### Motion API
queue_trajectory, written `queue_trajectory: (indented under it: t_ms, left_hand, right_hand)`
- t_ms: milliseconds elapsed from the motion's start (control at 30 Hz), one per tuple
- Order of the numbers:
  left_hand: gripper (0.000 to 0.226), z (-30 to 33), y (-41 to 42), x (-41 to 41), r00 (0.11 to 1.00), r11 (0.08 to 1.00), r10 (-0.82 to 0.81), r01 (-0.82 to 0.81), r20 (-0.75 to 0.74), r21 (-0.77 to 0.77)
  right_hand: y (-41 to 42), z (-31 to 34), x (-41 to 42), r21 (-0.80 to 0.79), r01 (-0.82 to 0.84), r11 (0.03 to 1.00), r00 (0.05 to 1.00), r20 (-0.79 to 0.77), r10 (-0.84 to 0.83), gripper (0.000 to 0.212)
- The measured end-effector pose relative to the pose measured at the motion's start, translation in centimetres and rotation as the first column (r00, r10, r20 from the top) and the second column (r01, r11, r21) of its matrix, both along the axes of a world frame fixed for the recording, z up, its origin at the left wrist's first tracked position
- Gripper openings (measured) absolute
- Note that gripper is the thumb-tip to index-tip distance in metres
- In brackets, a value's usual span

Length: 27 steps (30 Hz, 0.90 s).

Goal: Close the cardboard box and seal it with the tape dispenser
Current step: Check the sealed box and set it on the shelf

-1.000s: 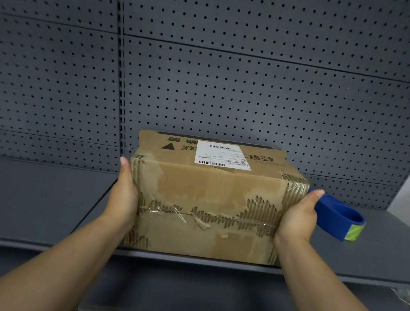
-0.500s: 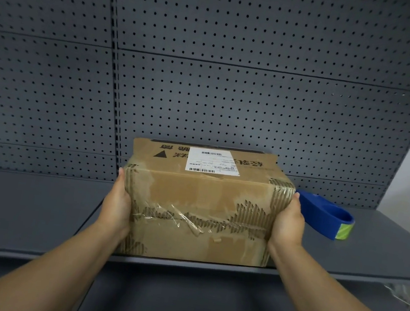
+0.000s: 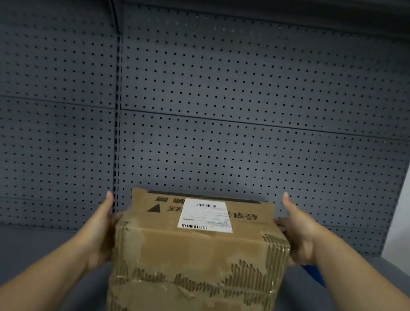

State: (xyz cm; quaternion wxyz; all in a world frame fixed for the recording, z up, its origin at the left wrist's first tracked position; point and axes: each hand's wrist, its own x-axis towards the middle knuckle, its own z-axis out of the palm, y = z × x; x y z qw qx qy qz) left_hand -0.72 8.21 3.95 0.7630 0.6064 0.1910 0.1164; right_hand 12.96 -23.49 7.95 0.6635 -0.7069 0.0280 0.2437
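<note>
Pressing against the left side of a worn brown cardboard box [image 3: 194, 264], the left hand [image 3: 98, 232] is lying flat with its fingers straight and its thumb pointing up. The box is sitting on a grey metal shelf [image 3: 13, 255] backed by a grey pegboard panel [image 3: 254, 136], its top flaps lying closed. A white shipping label [image 3: 206, 214] with barcodes is stuck on top over black printed characters and a black triangle; the writing is too blurred to read. Torn patches are exposing corrugated ridges along the front and corners. At the box's upper right corner, the right hand [image 3: 298, 234] is resting with fingers extended and thumb raised, gripping nothing. Only a sliver of the blue tape dispenser [image 3: 313, 273] is showing behind the right wrist. Compared with half a second ago, the view is tilting upward, the box is appearing lower and larger, and the right hand is sitting higher on the box.
</note>
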Motion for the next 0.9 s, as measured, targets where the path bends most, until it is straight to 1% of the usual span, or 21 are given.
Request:
queue_trajectory:
  t_ms: [67,167,233,267,333,400,467,533,600,667,733,800,833,900]
  left_hand:
    - [0.079,1.6,-0.1,-0.2,0.999,0.997,-0.042,0.044,-0.032,0.056]
    - [0.073,3.0,0.5,-0.9,0.994,0.986,-0.087,0.096,-0.072,0.138]
    - [0.070,3.6,1.1,-1.4,0.997,0.979,-0.061,0.070,-0.056,0.190]
    - [0.067,3.8,1.3,-1.6,0.999,0.974,-0.025,0.033,-0.038,0.222]
    - [0.061,4.2,1.4,-1.6,0.999,0.960,0.044,-0.045,0.009,0.275]
    - [0.057,4.3,1.3,-1.7,0.992,0.948,0.103,-0.121,0.077,0.293]
    - [0.058,4.1,1.1,-1.7,0.979,0.951,0.139,-0.174,0.149,0.256]
    - [0.061,3.4,0.4,-1.8,0.966,0.955,0.153,-0.199,0.209,0.220]
    - [0.066,2.4,-0.3,-1.6,0.954,0.965,0.168,-0.211,0.248,0.158]
    - [0.074,0.7,-0.7,-1.1,0.944,0.968,0.214,-0.240,0.251,0.077]
    - [0.077,-1.1,-0.6,-0.6,0.935,0.962,0.267,-0.274,0.233,-0.002]
    - [0.078,-3.0,-0.3,0.0,0.921,0.942,0.337,-0.332,0.198,-0.056]
    - [0.078,-3.8,-0.2,0.2,0.906,0.926,0.377,-0.368,0.191,-0.082]
    - [0.077,-4.8,-0.1,0.5,0.880,0.901,0.433,-0.422,0.195,-0.098]
  right_hand:
    - [0.9,0.8,-0.3,-0.091,-0.026,0.996,0.996,0.081,0.033,0.079]
    - [1.1,1.5,-1.2,-0.213,0.018,0.977,0.952,0.302,0.049,0.058]
    - [0.9,1.6,-1.9,-0.201,-0.005,0.980,0.901,0.424,0.092,0.043]
    - [0.9,1.5,-2.2,-0.157,-0.018,0.987,0.878,0.470,0.091,0.040]
    - [0.9,0.8,-2.2,-0.092,-0.035,0.995,0.833,0.548,0.080,0.047]
    - [1.2,-0.2,-2.2,-0.086,-0.090,0.992,0.805,0.580,0.123,0.063]
    - [1.7,-1.3,-2.5,-0.134,-0.145,0.980,0.792,0.579,0.196,0.085]
    - [2.4,-2.5,-2.7,-0.132,-0.159,0.978,0.806,0.556,0.206,0.092]
    - [3.2,-3.6,-2.7,-0.008,-0.146,0.989,0.864,0.485,0.131,0.087]
    - [3.9,-4.7,-2.7,0.133,-0.109,0.985,0.925,0.375,0.052,0.077]
    - [4.4,-5.2,-2.8,0.206,-0.053,0.977,0.957,0.289,-0.008,0.065]
    - [4.9,-5.4,-2.6,0.234,0.019,0.972,0.969,0.236,-0.076,0.050]
    - [5.1,-5.5,-2.5,0.238,0.048,0.970,0.970,0.220,-0.102,0.050]
    - [5.4,-5.9,-2.2,0.223,0.084,0.971,0.966,0.220,-0.134,0.066]
